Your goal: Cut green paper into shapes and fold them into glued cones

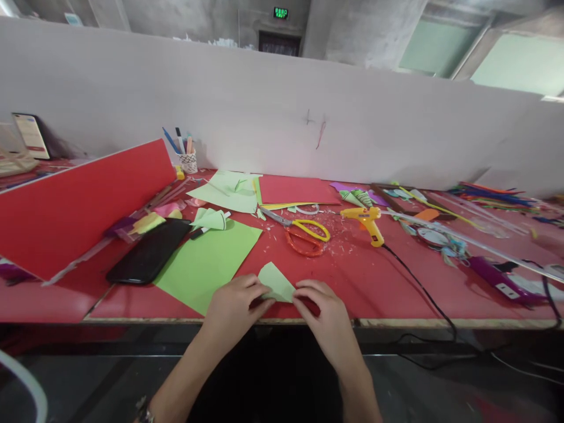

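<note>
Between my hands, close to the table's front edge, is a small pale green piece of paper (278, 283). My left hand (238, 299) pinches its left corner between thumb and fingers. At its right corner my right hand (321, 302) pinches it the same way. A bright green sheet (215, 258) lies left of it, with a rolled pale green paper piece (210, 219) and a black pen on top. Beyond the paper rest scissors (293, 226) with one yellow and one red handle. To the right is a yellow glue gun (365, 223), its black cord trailing toward me.
A black phone (150, 252) lies at left beside a leaning red board (88, 205). Red and pale green sheets (229, 191) lie toward the white partition (264, 111), near a pen cup (188, 161). A purple power strip (502, 282) and craft scraps are at right.
</note>
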`<state>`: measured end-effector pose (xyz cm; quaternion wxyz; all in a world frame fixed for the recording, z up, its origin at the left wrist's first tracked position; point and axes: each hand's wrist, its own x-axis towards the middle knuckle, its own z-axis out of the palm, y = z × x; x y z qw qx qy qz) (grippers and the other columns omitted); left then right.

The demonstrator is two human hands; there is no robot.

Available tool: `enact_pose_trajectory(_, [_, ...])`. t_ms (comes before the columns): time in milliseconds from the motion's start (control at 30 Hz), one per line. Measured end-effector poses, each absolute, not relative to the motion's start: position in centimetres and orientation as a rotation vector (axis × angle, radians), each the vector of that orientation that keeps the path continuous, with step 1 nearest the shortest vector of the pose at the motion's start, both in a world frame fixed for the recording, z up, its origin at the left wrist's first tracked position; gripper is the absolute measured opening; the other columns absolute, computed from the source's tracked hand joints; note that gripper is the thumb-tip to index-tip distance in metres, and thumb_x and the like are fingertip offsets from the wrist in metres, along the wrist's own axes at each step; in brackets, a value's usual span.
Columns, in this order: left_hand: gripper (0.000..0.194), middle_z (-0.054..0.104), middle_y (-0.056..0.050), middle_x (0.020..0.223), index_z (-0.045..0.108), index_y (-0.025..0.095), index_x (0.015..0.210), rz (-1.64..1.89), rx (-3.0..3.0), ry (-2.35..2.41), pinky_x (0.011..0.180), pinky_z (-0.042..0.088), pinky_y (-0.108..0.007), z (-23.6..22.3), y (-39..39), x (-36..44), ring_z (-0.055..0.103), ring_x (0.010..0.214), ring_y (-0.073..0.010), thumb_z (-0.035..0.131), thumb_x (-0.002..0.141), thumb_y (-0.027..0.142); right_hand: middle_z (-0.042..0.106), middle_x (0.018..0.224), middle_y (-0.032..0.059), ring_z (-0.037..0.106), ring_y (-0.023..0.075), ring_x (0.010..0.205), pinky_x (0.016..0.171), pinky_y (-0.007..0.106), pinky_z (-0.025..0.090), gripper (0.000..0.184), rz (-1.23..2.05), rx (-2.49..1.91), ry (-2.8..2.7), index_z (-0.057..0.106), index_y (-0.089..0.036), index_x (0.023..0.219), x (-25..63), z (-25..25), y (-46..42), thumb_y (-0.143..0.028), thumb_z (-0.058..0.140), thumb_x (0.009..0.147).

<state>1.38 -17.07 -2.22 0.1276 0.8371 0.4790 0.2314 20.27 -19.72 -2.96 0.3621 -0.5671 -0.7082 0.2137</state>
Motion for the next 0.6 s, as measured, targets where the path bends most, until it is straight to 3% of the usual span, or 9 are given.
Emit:
enact_pose_trajectory(133, [0.026,0.060,0.000,0.074,0.063,0.019,0.069,0.695,2.432,1.363,0.058,0.036,-0.021,-2.60,-16.97,1.06,0.054,0.067,-0.0105,0.045,0.084,0.030,0.061,0.097,0.0040,0.055,0.0166,0.091,0.083,0.030,0.043,0.012,0.572,-1.463,-1.816,0.063,-0.021,0.083,20.43,-2.88,-19.75,-0.021,0.051,0.080])
enact_pose_trajectory(267, [0.021,0.060,-0.001,0.078,0.062,0.020,0.075,0.687,2.410,1.334,0.061,0.036,-0.021,-2.75,-16.92,0.89,0.054,0.071,-0.0114,0.048,0.082,0.034,0.061,0.094,0.0035,0.055,0.0163,0.090,0.081,0.030,0.043,0.013,0.567,-1.464,-1.812,0.063,-0.021,0.079,20.51,-2.72,-19.50,-0.020,0.050,0.080])
enact_pose_trajectory(400, [0.027,0.056,0.000,0.072,0.057,0.018,0.067,0.620,2.393,1.408,0.058,0.035,-0.022,-2.88,-16.92,0.97,0.051,0.066,-0.0116,0.046,0.083,0.036,0.061,0.095,0.0035,0.055,0.0164,0.090,0.081,0.030,0.043,0.013,0.555,-1.488,-1.804,0.063,-0.021,0.079,20.57,-2.80,-19.40,-0.019,0.051,0.080])
enact_pose_trajectory(600, [0.025,0.057,0.000,0.078,0.048,0.017,0.064,0.635,2.354,1.452,0.057,0.034,-0.022,-3.10,-16.79,1.16,0.049,0.066,-0.0107,0.046,0.082,0.034,0.061,0.093,0.0032,0.055,0.0170,0.089,0.080,0.031,0.043,0.012,0.502,-1.537,-1.772,0.062,-0.021,0.075,20.16,-3.10,-19.41,-0.022,0.051,0.080])
